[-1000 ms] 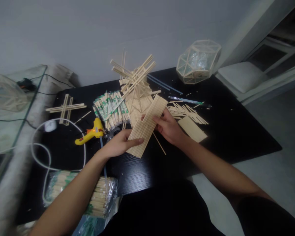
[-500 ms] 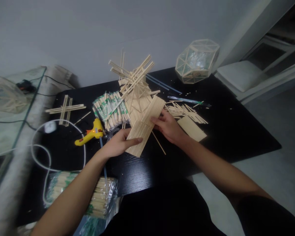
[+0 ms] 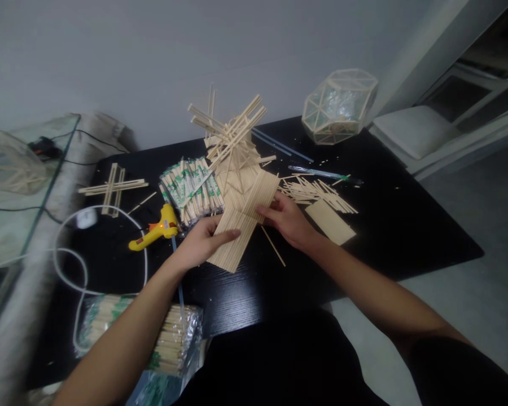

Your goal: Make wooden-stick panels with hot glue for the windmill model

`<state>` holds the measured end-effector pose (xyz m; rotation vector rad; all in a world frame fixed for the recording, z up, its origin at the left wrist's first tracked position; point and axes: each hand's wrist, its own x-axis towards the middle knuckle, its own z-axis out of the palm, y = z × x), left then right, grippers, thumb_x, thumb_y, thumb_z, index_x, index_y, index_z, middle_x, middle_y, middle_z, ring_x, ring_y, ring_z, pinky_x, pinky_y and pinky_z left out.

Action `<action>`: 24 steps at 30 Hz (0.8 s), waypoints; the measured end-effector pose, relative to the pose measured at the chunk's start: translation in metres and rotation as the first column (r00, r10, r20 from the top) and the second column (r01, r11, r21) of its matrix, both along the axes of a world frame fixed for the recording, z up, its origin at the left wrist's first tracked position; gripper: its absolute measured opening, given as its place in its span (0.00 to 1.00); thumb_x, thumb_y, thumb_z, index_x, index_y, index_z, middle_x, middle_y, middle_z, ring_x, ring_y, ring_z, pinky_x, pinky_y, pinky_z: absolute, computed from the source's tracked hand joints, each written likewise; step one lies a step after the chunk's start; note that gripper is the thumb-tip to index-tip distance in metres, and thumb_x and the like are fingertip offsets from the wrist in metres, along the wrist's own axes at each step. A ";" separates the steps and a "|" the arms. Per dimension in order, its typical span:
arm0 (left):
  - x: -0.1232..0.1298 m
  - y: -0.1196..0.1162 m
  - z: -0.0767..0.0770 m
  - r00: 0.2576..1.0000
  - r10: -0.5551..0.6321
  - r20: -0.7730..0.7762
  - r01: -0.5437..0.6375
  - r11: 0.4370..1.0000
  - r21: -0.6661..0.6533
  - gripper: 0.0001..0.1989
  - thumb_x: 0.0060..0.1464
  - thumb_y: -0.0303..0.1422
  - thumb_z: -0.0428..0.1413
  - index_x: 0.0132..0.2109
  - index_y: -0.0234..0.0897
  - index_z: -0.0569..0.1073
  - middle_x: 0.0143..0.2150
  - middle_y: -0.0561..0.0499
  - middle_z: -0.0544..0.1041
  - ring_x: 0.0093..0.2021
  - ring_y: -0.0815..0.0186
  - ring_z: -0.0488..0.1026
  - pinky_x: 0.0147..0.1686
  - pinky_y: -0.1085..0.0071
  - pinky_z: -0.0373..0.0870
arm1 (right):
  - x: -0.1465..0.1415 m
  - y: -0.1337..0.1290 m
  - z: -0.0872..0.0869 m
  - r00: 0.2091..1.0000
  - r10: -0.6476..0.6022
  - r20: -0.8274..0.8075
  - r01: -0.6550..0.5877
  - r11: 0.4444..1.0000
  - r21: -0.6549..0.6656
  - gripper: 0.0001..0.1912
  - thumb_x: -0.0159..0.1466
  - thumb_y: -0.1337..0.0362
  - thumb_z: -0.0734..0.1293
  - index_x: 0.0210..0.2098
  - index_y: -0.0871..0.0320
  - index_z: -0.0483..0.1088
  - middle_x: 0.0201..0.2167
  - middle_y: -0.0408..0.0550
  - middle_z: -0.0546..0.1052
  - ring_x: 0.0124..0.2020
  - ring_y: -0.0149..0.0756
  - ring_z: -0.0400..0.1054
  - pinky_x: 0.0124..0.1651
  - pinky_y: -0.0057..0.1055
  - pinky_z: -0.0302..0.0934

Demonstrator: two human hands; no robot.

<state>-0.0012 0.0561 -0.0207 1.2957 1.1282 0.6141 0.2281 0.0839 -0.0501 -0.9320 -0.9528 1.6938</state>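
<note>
A flat panel of wooden sticks (image 3: 236, 239) joined side by side is held between both hands, tilted, above the front of the table. My left hand (image 3: 201, 243) grips its lower left part, thumb on top. My right hand (image 3: 285, 219) pinches its right edge; the fingers beneath are hidden. Just behind the panel stands a windmill-like model of sticks (image 3: 232, 149) with crossed blades, its lower part overlapped by the panel. One loose stick (image 3: 274, 246) lies below my right hand. A yellow glue gun (image 3: 163, 226) rests left of my left hand.
Wrapped chopsticks (image 3: 190, 189) lie left of the model, and another pack (image 3: 173, 338) sits under my left forearm. Loose sticks (image 3: 322, 192) and a flat wooden panel (image 3: 331, 222) are on the right. A white cable (image 3: 146, 265) loops at left. A faceted stick lantern (image 3: 341, 107) stands at the back.
Both hands have shifted the stick panel slightly left and a little toward me. My grip on it looks the same, and the things on the table have stayed put.
</note>
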 end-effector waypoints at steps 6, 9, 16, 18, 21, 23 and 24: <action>-0.001 0.000 -0.001 0.996 0.087 0.029 -0.087 0.996 0.001 0.17 0.56 0.44 0.67 0.46 0.36 0.81 0.38 0.47 0.84 0.33 0.61 0.79 0.33 0.69 0.74 | -0.002 -0.002 -0.001 0.998 0.061 0.036 -0.062 0.997 0.048 0.22 0.55 0.57 0.82 0.45 0.54 0.76 0.44 0.46 0.84 0.45 0.41 0.79 0.48 0.39 0.77; 0.000 0.000 0.000 1.000 0.023 -0.009 -0.023 1.000 -0.010 0.16 0.57 0.44 0.66 0.45 0.36 0.81 0.37 0.48 0.83 0.33 0.62 0.78 0.33 0.69 0.73 | -0.003 -0.002 -0.001 0.999 0.042 0.033 -0.043 0.998 0.036 0.23 0.55 0.57 0.82 0.46 0.54 0.76 0.43 0.46 0.84 0.43 0.41 0.79 0.45 0.39 0.78; 0.003 0.001 0.001 0.989 -0.121 -0.085 0.122 0.992 0.017 0.16 0.59 0.44 0.64 0.46 0.36 0.81 0.39 0.49 0.82 0.36 0.62 0.77 0.35 0.69 0.72 | -0.003 -0.001 0.004 0.999 -0.037 -0.038 0.039 0.999 0.036 0.24 0.55 0.56 0.82 0.47 0.51 0.73 0.42 0.44 0.83 0.45 0.43 0.79 0.48 0.45 0.79; 0.002 0.002 0.000 0.987 -0.130 -0.091 0.133 0.991 0.020 0.16 0.59 0.45 0.64 0.46 0.36 0.81 0.40 0.48 0.82 0.36 0.62 0.77 0.36 0.69 0.73 | -0.003 -0.002 0.004 0.998 -0.045 -0.047 0.047 0.998 0.041 0.24 0.54 0.56 0.82 0.47 0.52 0.73 0.42 0.44 0.83 0.45 0.43 0.79 0.48 0.45 0.80; 0.002 0.002 0.000 0.985 -0.142 -0.097 0.145 0.989 0.026 0.16 0.60 0.45 0.64 0.46 0.36 0.81 0.40 0.48 0.82 0.37 0.62 0.77 0.36 0.68 0.73 | -0.004 -0.003 0.004 0.998 -0.054 -0.034 0.055 0.997 0.050 0.25 0.54 0.55 0.83 0.45 0.52 0.73 0.42 0.44 0.83 0.46 0.44 0.79 0.48 0.46 0.80; 0.002 0.001 0.000 0.984 -0.149 -0.093 0.152 0.988 0.029 0.16 0.60 0.45 0.64 0.47 0.37 0.81 0.41 0.48 0.82 0.37 0.62 0.77 0.36 0.69 0.73 | -0.004 -0.004 0.004 0.999 -0.046 -0.025 0.048 0.997 0.053 0.25 0.54 0.54 0.83 0.45 0.52 0.73 0.42 0.45 0.83 0.47 0.45 0.79 0.48 0.47 0.80; 0.002 0.001 0.000 0.985 -0.149 -0.090 0.152 0.988 0.033 0.16 0.60 0.44 0.64 0.48 0.37 0.81 0.41 0.47 0.82 0.37 0.62 0.77 0.36 0.69 0.73 | -0.004 -0.004 0.004 0.999 -0.040 -0.021 0.041 0.998 0.054 0.25 0.54 0.53 0.83 0.45 0.52 0.73 0.42 0.45 0.83 0.47 0.45 0.79 0.48 0.47 0.79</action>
